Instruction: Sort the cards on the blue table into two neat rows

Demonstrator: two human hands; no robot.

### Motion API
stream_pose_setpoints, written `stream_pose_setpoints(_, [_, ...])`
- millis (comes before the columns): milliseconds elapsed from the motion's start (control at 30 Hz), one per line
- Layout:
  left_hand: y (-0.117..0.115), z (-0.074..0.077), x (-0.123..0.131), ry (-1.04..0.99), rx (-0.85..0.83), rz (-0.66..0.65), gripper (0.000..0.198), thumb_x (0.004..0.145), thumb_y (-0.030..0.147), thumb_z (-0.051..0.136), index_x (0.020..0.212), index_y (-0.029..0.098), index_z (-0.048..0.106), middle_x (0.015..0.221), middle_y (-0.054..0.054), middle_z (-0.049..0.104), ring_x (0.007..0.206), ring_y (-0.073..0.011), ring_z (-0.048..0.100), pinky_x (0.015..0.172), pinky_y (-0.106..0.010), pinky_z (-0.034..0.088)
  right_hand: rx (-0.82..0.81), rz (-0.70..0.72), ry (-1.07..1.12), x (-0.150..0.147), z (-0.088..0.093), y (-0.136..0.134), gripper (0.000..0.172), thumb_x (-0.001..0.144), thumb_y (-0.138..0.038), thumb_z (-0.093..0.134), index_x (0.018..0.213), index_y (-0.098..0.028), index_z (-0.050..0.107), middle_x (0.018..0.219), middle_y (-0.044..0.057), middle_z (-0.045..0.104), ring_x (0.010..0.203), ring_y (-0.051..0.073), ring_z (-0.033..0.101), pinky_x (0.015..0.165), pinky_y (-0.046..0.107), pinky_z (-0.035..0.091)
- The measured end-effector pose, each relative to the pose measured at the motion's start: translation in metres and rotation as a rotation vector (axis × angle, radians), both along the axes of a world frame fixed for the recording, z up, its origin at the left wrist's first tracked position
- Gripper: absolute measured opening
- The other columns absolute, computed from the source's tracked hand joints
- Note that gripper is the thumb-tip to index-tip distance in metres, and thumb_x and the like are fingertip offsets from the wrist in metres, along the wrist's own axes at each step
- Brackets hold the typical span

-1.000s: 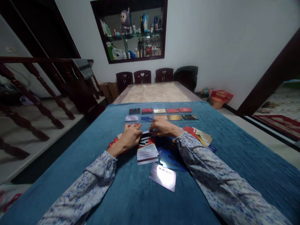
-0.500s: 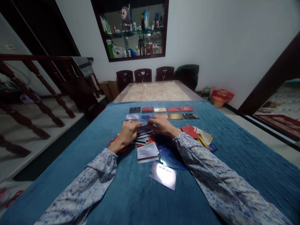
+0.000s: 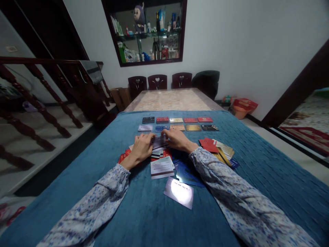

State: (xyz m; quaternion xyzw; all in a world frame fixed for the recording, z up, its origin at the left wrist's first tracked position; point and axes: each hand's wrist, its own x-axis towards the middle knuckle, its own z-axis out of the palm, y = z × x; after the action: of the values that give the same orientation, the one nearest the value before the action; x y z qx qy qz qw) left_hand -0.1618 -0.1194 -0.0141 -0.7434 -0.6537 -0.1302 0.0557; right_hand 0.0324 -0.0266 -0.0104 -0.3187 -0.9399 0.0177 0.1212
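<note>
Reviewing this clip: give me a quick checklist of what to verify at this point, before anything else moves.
1. Both hands on the purple card: ok; left hand and right hand are at its opposite ends.
2. Single card or several between them: cannot tell.
3. Back row laid side by side: ok, five in view.
4. Red, gold and blue cards on the right squared up: not ok; they overlap at angles.
5. Lone silvery card free of glare: not ok; a bright spot washes out much of it.
</note>
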Motion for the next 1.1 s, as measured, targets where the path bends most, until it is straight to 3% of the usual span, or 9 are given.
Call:
stream_pose_setpoints(267, [-0.003,-0.003,0.005,0.012,-0.005,0.082,0.037,0.095,0.013,0.046,0.129,0.020,0.060,0.115,-0.012,0.075,0.110,-0.0305,0.065,0.095,-0.044,0.045,-0.020,-0.029,-0.010,-0.001,0.002,-0.005,0.040,0.092,-0.013,0.058,0.132,-0.019,0.057,0.114,0.012,0.074,0.108,0.025,0.065,0.089,0.034,0.039])
stream_pose_setpoints(600, [0.005,-0.010,-0.004,-0.227,0.093,0.048,0.040,0.089,0.005,0.050,0.121,0.020,0.068,0.110,-0.009,0.079,0.100,-0.0254,0.073,0.094,-0.039,0.052,0.030,-0.011,-0.016,0.000,-0.002,-0.006,0.051,0.089,-0.020,0.064,0.138,-0.017,0.053,0.135,0.016,0.066,0.125,0.029,0.059,0.098,0.038,0.040])
stream_pose_setpoints(900, [0.009,-0.013,-0.006,-0.322,0.124,0.055,0.032,0.091,0.005,0.052,0.117,0.020,0.064,0.110,-0.009,0.078,0.103,-0.0254,0.074,0.095,-0.039,0.053,0.170,0.016,0.057,-0.002,-0.014,-0.001,0.053,0.084,-0.021,0.067,0.136,-0.016,0.054,0.127,0.017,0.066,0.120,0.031,0.058,0.097,0.041,0.039])
stream_pose_setpoints(1100, [0.010,-0.013,-0.005,-0.286,0.115,0.076,0.030,0.092,0.009,0.053,0.120,0.018,0.060,0.107,-0.010,0.076,0.097,-0.0252,0.072,0.093,-0.040,0.051,0.160,0.020,0.064,-0.002,-0.014,0.000,0.050,0.084,-0.019,0.062,0.133,-0.013,0.055,0.126,0.018,0.067,0.119,0.031,0.058,0.096,0.040,0.039])
